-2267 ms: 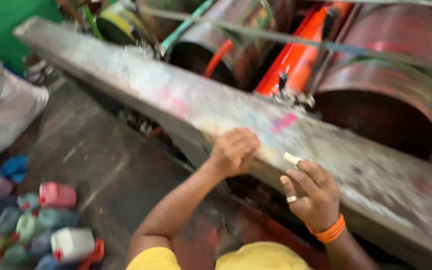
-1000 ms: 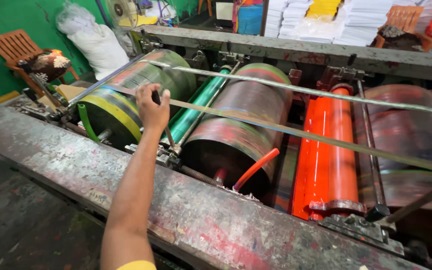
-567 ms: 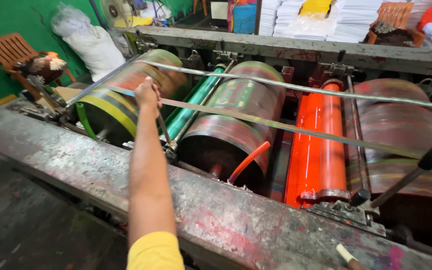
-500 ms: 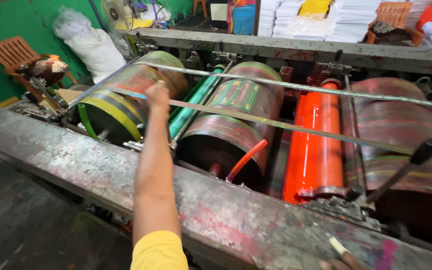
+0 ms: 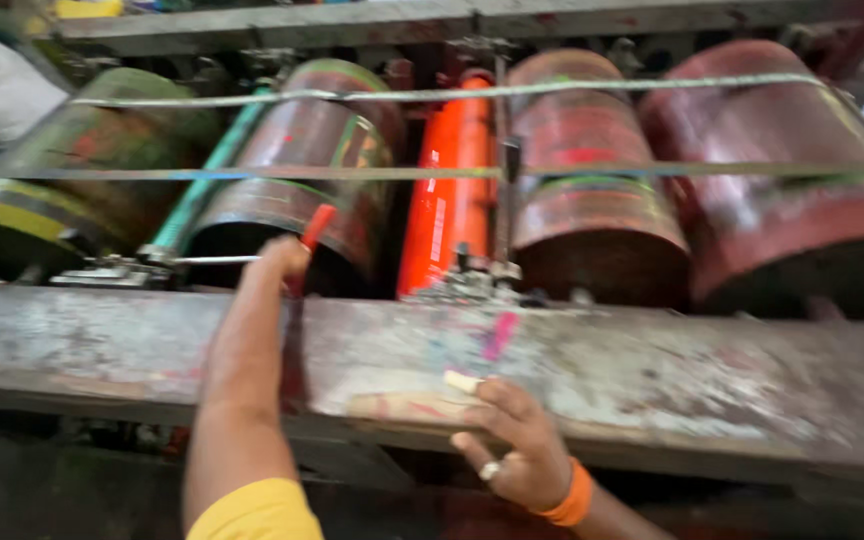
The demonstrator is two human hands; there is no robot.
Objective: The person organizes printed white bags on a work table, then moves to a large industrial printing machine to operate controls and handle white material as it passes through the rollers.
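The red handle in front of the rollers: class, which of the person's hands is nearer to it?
Left. The left hand is at the red handle; the right hand rests lower on the metal beam.

My left arm stretches straight forward and away from me, a yellow sleeve at the shoulder, the forearm bare, and my left hand (image 5: 287, 258) is curled closed at its far end, knuckles up. My right hand (image 5: 512, 452) sits much nearer to me and lower, palm down with the fingers (image 5: 497, 395) loosely bent and spread, a ring on one finger and an orange band around the wrist. The picture is blurred, so I cannot make out finer detail of either grip.
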